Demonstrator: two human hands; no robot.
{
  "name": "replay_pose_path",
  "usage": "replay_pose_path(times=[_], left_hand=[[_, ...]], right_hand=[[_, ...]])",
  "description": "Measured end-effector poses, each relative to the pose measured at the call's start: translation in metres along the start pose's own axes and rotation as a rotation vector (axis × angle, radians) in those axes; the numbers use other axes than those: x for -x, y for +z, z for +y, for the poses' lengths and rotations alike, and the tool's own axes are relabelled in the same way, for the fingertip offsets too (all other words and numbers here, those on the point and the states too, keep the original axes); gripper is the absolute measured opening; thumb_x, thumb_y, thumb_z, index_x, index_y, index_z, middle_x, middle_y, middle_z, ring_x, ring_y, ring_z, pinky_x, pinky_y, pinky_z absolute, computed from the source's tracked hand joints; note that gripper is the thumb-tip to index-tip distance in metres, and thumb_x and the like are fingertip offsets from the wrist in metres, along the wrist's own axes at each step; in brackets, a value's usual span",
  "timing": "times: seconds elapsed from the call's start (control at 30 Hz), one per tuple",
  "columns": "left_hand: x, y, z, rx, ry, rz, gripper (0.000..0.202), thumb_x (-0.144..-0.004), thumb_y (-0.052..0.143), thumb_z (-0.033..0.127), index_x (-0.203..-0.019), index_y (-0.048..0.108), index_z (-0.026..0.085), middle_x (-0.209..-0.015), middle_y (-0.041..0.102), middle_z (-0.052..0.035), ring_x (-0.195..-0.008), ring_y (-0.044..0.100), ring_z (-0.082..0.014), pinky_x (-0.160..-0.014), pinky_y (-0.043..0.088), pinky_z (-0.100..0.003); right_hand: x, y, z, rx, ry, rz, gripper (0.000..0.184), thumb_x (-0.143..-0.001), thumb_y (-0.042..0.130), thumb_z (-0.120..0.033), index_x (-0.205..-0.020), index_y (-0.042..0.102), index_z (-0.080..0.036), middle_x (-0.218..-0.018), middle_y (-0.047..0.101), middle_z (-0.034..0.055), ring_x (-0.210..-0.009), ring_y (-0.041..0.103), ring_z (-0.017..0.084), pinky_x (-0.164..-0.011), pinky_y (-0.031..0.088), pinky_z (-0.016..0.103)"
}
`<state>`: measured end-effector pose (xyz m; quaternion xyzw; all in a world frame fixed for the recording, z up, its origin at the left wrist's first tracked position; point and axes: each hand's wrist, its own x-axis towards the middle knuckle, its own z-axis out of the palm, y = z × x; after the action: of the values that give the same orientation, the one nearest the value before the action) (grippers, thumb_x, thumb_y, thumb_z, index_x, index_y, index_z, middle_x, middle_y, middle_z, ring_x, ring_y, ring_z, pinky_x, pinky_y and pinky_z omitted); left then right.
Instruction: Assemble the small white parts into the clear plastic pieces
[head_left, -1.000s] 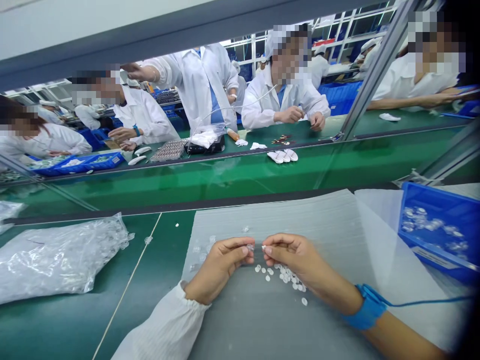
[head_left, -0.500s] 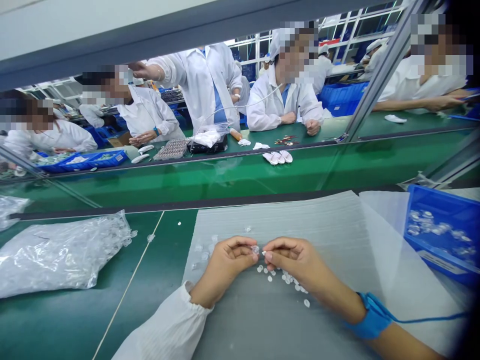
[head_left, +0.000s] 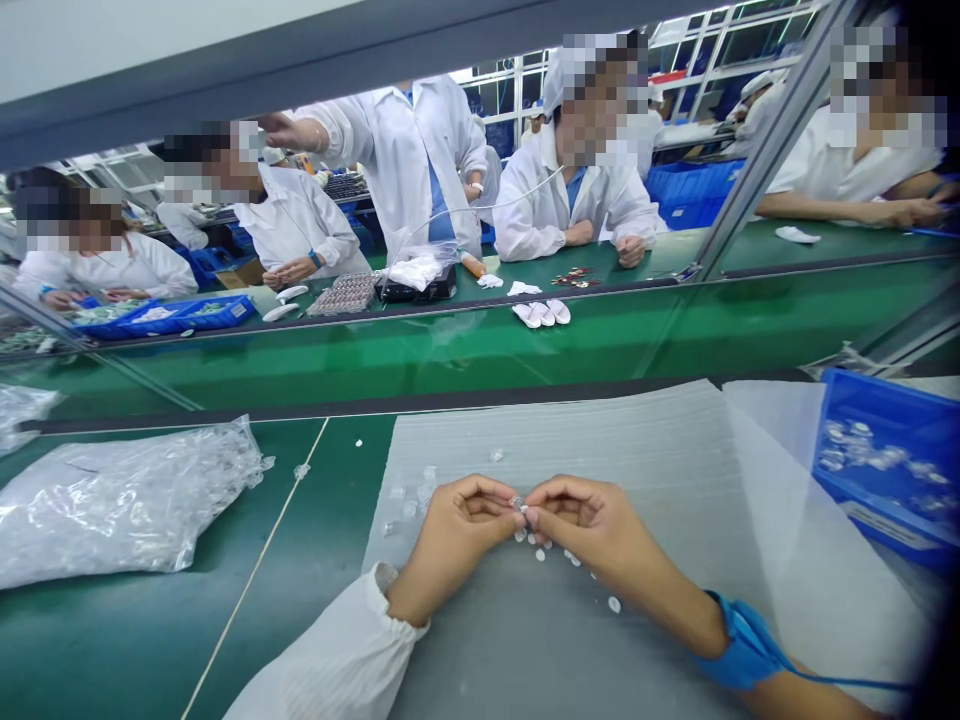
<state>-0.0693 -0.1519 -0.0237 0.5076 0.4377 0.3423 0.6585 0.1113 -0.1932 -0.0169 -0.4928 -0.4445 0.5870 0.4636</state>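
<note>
Two hands over the foam sheet (head_left: 570, 430) — left hand (head_left: 454, 530) and right hand (head_left: 592, 530) meet at the fingertips, fingers clenched on a tiny clear piece (head_left: 517, 508). A dozen or so white bits (head_left: 540, 553) lie loose just below. Seemingly done: clear pieces (head_left: 855, 450) in the blue bin (head_left: 877, 525). Seemingly remaining: a plastic bag (head_left: 127, 505) to the left, plump with more.

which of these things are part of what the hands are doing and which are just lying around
In use:
left hand and right hand, fingertips together on a small clear piece
small white pieces right below the hands
grey foam sheet under them

Untouched nearby:
clear plastic bag of small parts
blue bin of clear pieces
</note>
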Motion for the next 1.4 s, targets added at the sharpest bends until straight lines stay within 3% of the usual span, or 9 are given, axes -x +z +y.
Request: replay_pose_path(times=[0.27,0.53,0.7,0.87,1.27,1.4], left_hand=[[0.001,0.000,0.000,0.089,0.059,-0.070,0.022,-0.067,0.088,0.026,-0.083,0.076,0.016,-0.086,0.074,-0.0055,-0.080,0.072,-0.0212,-0.078,0.058,-0.034],[0.002,-0.002,0.009,0.114,0.008,-0.174,0.019,-0.074,0.084,0.025,-0.089,0.077,0.016,-0.078,0.073,-0.0032,-0.073,0.069,-0.0153,-0.074,0.056,-0.029],[0.002,-0.001,0.012,0.120,0.021,-0.166,0.016,-0.076,0.082,0.024,-0.090,0.078,0.016,-0.079,0.074,-0.0035,-0.073,0.069,-0.0147,-0.074,0.056,-0.028],[0.003,-0.001,0.012,0.124,0.024,-0.182,0.016,-0.076,0.083,0.024,-0.088,0.078,0.015,-0.079,0.075,-0.0040,-0.073,0.069,-0.0147,-0.073,0.056,-0.027],[0.006,0.007,0.003,0.138,0.032,-0.171,0.017,-0.069,0.087,0.022,-0.077,0.074,0.014,-0.070,0.072,-0.0012,-0.062,0.067,-0.0106,-0.063,0.054,-0.022],[0.004,0.005,0.008,0.132,0.034,-0.158,0.018,-0.069,0.087,0.024,-0.075,0.073,0.014,-0.069,0.071,-0.0011,-0.062,0.066,-0.0111,-0.063,0.054,-0.022]], right_hand=[[-0.002,-0.004,0.003,-0.027,-0.016,-0.045,0.026,-0.075,0.080,-0.040,-0.081,0.072,-0.017,-0.069,0.070,0.0026,-0.065,0.064,0.016,-0.063,0.050,0.029],[-0.004,-0.010,0.001,-0.151,0.037,-0.147,0.029,-0.072,0.084,-0.038,-0.083,0.067,-0.017,-0.074,0.074,0.0039,-0.068,0.066,0.015,-0.063,0.049,0.026],[-0.003,-0.008,-0.002,-0.152,0.004,-0.147,0.026,-0.078,0.079,-0.039,-0.086,0.071,-0.016,-0.078,0.075,0.0063,-0.072,0.068,0.016,-0.069,0.053,0.028],[-0.004,-0.007,0.001,-0.125,0.007,-0.110,0.025,-0.076,0.080,-0.037,-0.082,0.069,-0.015,-0.072,0.074,0.0052,-0.068,0.068,0.017,-0.065,0.053,0.028],[0.002,0.003,0.014,-0.133,-0.061,-0.084,0.024,-0.069,0.080,-0.015,-0.068,0.057,-0.017,-0.075,0.062,-0.0020,-0.064,0.063,0.012,-0.062,0.050,0.024],[0.005,0.001,0.004,-0.090,-0.103,-0.095,0.021,-0.075,0.079,-0.020,-0.072,0.058,-0.017,-0.080,0.062,-0.0004,-0.068,0.063,0.012,-0.065,0.050,0.025]])
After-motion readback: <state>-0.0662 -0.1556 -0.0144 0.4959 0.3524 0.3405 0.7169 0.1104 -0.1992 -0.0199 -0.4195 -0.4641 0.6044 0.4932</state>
